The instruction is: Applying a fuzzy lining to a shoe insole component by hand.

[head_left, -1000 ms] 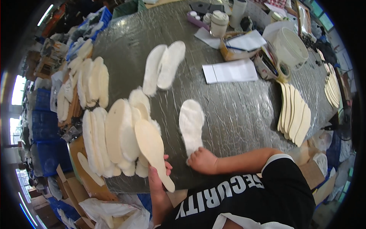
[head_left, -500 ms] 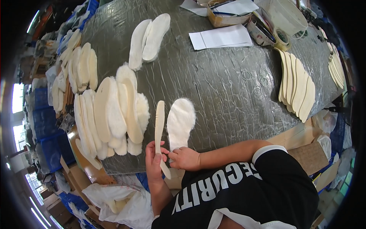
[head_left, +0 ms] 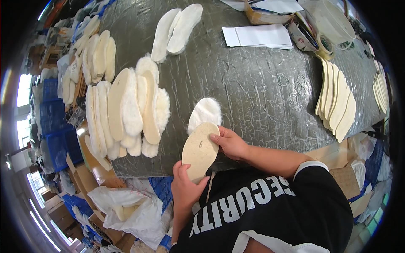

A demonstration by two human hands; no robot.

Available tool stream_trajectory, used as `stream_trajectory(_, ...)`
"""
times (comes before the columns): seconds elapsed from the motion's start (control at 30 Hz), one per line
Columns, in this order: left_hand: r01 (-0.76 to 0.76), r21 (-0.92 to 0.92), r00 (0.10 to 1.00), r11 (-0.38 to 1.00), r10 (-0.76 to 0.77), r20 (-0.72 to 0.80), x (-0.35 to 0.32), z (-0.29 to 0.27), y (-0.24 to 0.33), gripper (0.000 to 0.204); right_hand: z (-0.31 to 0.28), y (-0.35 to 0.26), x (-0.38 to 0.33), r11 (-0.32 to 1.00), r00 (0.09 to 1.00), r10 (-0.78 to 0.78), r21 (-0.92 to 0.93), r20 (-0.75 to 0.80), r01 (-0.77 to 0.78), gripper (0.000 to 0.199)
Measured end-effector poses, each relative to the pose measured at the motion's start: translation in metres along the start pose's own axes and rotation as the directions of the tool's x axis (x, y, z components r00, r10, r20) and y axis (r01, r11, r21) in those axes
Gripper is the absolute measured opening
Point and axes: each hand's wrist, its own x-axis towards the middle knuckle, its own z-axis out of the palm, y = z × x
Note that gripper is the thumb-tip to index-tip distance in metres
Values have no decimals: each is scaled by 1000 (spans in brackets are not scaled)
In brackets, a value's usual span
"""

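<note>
A flat cream insole (head_left: 199, 149) with a handwritten mark on its face is held between my two hands near the table's front edge. My left hand (head_left: 188, 183) grips its narrow near end, fingers over the left edge and thumb on the right. My right hand (head_left: 230, 142) pinches its upper right edge, thumb on top. Just beyond lies a white fleecy insole (head_left: 205, 113), smooth side up with fluff round its rim; the held insole covers its near part.
Fleecy insoles (head_left: 134, 105) are heaped on the left. White insoles (head_left: 177, 31) lie at the far side. Cream insoles (head_left: 337, 101) are fanned out on the right. Rubber bands (head_left: 299, 86), white paper (head_left: 257, 36), a tape roll (head_left: 325, 45) and a clear tub (head_left: 331, 21) also lie on the dark-covered table.
The cream insole has turned from edge-on to face up and moved right, over the white insole's near part. My right hand has left the white insole and taken the cream one's edge.
</note>
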Motion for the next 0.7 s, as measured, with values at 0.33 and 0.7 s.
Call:
stream_trajectory(0.33, 32, -56, 993, 998, -38, -115, 17, -1, -17, 55, -43, -59, 42, 307, 871, -490, -944, -49, 119, 43)
stream_trajectory(0.7, -3, -166, 1000, 986, 1, -10, 52, 9, -13, 54, -62, -76, 33, 722, 930, 157, -604, -332, -338, 15)
